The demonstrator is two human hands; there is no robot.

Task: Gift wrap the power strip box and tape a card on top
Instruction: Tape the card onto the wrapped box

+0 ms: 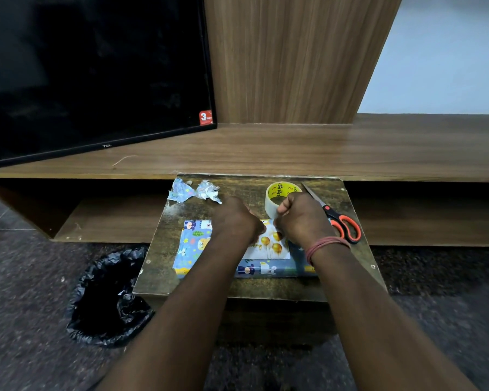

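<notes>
While taped, card beneath fingers.

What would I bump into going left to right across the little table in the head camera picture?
Crumpled paper scraps → left hand → card → right hand → scissors. All sit on or above the small table; the tape roll overlaps the right hand, so I left it out.

Wrapped boxes: we count one — blue cartoon-print paper.
Cards: one, with gold balloons.
Tape rolls: one.
Scissors: one pair, far right.
Crumpled paper scraps: two — and, far left.
Hands: we see two, left and right.
Bin bags: one.
Screens: one.
</notes>
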